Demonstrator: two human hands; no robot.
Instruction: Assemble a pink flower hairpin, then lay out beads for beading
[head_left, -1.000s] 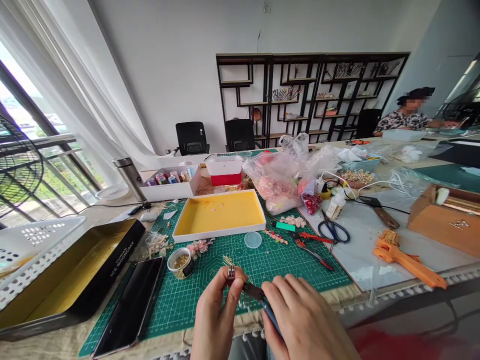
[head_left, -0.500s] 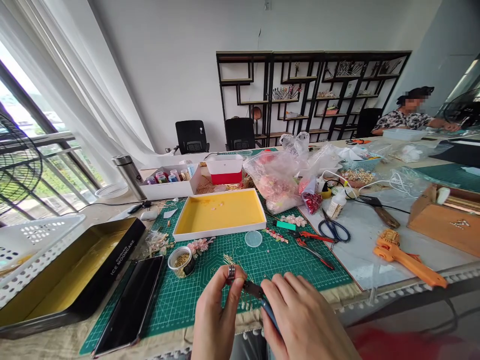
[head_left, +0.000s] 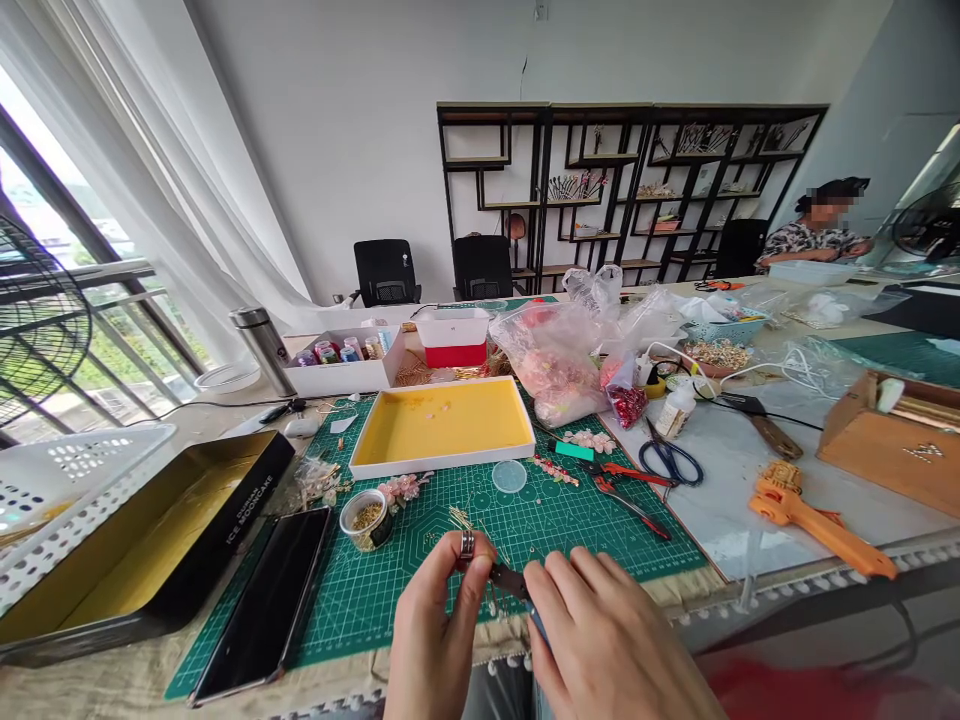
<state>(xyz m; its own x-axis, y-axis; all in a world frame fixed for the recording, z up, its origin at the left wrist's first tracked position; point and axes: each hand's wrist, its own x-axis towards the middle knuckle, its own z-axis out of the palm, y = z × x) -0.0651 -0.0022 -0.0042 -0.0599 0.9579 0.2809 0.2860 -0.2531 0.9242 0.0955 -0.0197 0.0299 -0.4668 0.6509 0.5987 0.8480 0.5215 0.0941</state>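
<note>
My right hand (head_left: 600, 625) is wrapped around a pair of pliers (head_left: 511, 580) with dark jaws and blue handles. The jaws point left and meet the fingertips of my left hand (head_left: 446, 610), whose thumb and index finger are pinched together. What those fingers hold is too small and too covered to name. A silver ring sits on the left index finger. Both hands are over the front edge of a green cutting mat (head_left: 450, 500). Thin gold pins (head_left: 460, 519) lie just beyond the left hand. A small tub of gold bits (head_left: 366, 520) stands to its left.
A white-rimmed yellow tray (head_left: 442, 465) lies ahead, with a pink flower piece (head_left: 403, 489) before it. Left are a phone (head_left: 266, 600) and a black box (head_left: 247, 520). Right are red-handled cutters (head_left: 634, 507), scissors (head_left: 671, 460) and an orange tool (head_left: 817, 520). A person (head_left: 814, 235) sits far right.
The pliers' handles have turned slightly within my right hand, while my left fingers stay pinched at the jaws. The view has shifted a little. The person at far right has drawn an arm in.
</note>
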